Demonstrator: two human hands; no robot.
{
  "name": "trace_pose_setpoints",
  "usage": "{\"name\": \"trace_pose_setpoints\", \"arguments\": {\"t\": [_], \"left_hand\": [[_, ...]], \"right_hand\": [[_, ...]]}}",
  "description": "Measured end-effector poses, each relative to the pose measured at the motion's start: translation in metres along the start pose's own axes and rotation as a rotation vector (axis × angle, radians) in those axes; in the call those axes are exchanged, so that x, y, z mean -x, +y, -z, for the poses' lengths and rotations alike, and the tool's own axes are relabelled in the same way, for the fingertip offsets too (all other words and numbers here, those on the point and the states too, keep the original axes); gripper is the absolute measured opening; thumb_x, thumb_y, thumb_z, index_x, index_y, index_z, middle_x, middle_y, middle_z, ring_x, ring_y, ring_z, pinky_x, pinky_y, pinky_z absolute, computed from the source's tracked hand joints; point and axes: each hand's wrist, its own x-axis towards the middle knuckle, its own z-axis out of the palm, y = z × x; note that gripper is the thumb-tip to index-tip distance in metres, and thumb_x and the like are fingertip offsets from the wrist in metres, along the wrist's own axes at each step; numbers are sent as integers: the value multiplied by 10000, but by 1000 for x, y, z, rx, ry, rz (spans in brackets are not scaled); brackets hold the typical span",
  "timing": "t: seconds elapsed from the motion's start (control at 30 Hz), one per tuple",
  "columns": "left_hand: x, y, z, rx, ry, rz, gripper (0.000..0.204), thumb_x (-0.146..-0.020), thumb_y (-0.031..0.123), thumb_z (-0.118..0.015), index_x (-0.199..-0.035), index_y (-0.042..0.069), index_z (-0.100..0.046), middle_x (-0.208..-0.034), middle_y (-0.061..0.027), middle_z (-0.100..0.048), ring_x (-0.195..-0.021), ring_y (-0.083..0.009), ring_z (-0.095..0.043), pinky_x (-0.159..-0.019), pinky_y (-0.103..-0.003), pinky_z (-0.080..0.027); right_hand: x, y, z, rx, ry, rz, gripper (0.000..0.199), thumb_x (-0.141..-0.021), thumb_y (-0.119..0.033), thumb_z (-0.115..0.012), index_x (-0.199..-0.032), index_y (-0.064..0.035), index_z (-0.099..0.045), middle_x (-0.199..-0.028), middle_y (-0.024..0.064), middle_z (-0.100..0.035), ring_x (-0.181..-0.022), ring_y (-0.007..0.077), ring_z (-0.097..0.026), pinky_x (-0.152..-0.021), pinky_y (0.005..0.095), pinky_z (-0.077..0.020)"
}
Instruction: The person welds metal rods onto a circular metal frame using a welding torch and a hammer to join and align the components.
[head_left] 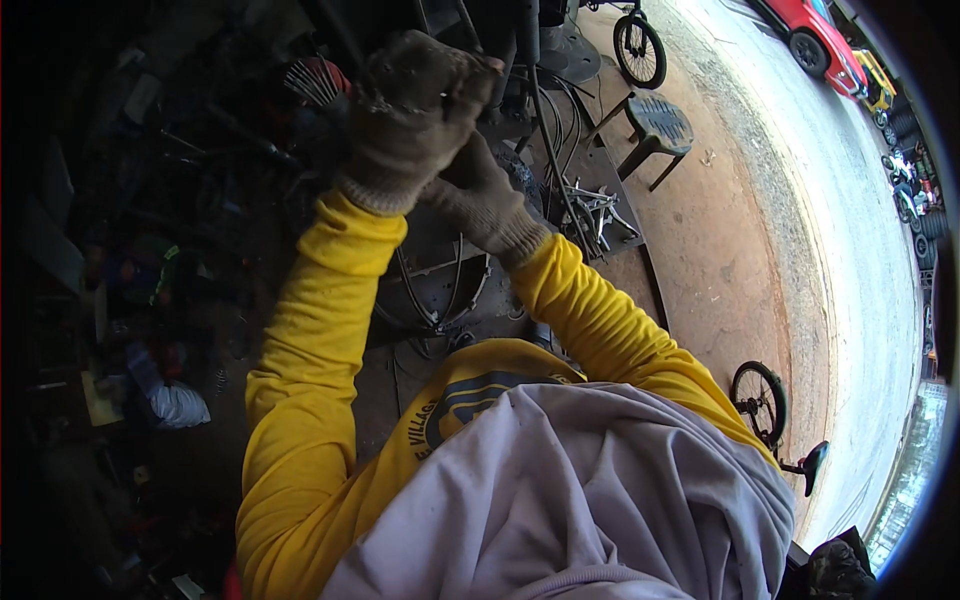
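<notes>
Both hands wear dirty grey-brown knitted work gloves, raised close together at the top middle. My left hand (420, 105) is closed, its fingers curled round something I cannot make out against the dark background. Just below and to its right is my right hand (487, 200), its fingers hidden behind the left glove. Dark upright metal bars (530, 40) stand beyond the hands. Beneath them lie thin curved strips or cables (440, 315) on a dark work surface. Whether either hand touches these is not visible.
Silvery metal parts (597, 215) and loose black cables lie right of my hands. Farther right are a dark stool (658, 125), a bicycle wheel (640, 50) and another small wheel (760, 403). A red car (815, 45) stands by the road. Dim clutter fills the left side.
</notes>
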Motion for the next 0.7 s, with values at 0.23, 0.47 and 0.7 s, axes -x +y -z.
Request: {"name": "trace_pose_setpoints", "arguments": {"t": [0.23, 0.47, 0.7], "left_hand": [[11, 67, -20, 257, -328, 380, 571, -829, 450, -812, -1120, 21, -574, -978, -103, -653, -813, -175, -658, -703, -323, -564], [111, 83, 65, 449, -263, 1079, 723, -864, 390, -805, -1369, -5, -470, -1137, -89, -620, -882, -126, -594, -801, -290, -545], [164, 137, 122, -307, -441, 1104, 517, -913, 253, -751, -1317, 8, -542, -1116, -106, -647, -853, -173, -619, -786, -330, -530]], "right_hand": [[53, 36, 77, -763, 347, -1, 590, -925, -210, -664, -1425, -24, -412, -995, 53, -658, -848, 152, -647, -755, 301, -537], [-74, 0, 240, 23, 475, -122, 459, -884, -283, -718, -1141, 50, -535, -795, 136, -679, -593, 185, -606, -539, 309, -522], [-301, 64, 286, 509, 232, -283, 482, -855, -386, -756, -1044, 53, -691, -866, 147, -715, -666, 221, -692, -559, 350, -566]]}}
